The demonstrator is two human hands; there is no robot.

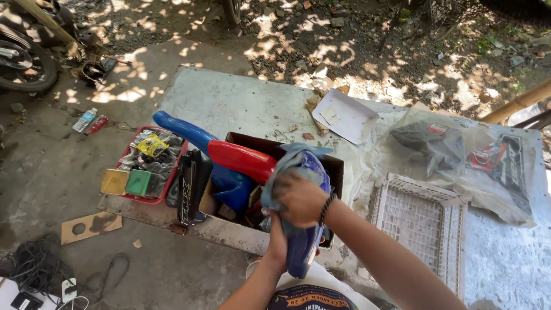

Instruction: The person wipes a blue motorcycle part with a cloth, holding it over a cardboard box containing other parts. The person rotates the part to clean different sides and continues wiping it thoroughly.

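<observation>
Two hands are working on a shiny blue cover (pixel 307 241) near the front edge of the table (pixel 241 97). The right hand (pixel 299 198) is pressing a blue cloth (pixel 290 166) onto the cover, fingers clenched around the cloth. The left hand (pixel 277 244) is gripping the cover from below. Just behind, a cardboard box (pixel 338 166) is holding a red part (pixel 241 159) and a blue part (pixel 183 131). A red tray (pixel 129 150) is sitting to the left. A white basket (pixel 422 221) is lying to the right.
</observation>
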